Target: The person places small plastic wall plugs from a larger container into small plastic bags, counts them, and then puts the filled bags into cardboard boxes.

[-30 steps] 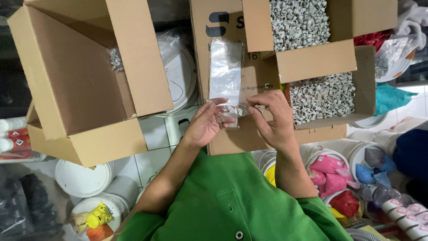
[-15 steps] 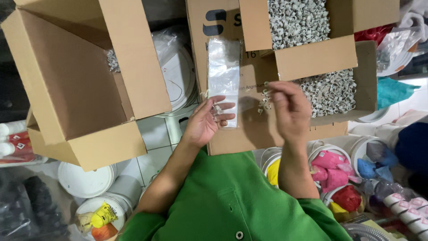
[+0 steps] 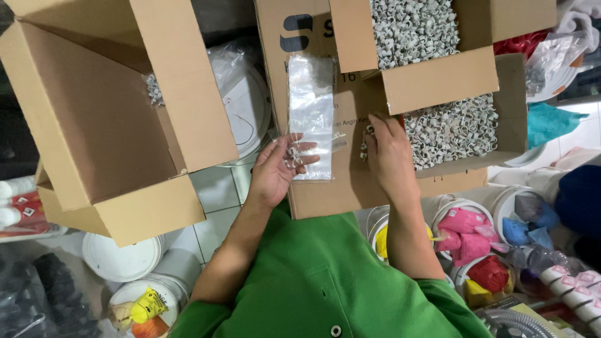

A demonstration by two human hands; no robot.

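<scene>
My left hand holds a clear plastic bag by its lower end, upright over a cardboard flap; a few small white clips lie inside near my fingers. My right hand is to the right of the bag, apart from it, with its fingers closed on a few small white clips. It sits at the edge of an open cardboard box filled with many of the same grey-white clips. A second box of clips lies just above.
A large open cardboard box with a plastic liner stands at the left. White buckets sit below it. At the lower right are tubs with pink, red and blue bags and stacked cups.
My right hand let go of the bag and moved right to the edge of the clip box. The left hand alone now holds the bag, which hangs a little lower.
</scene>
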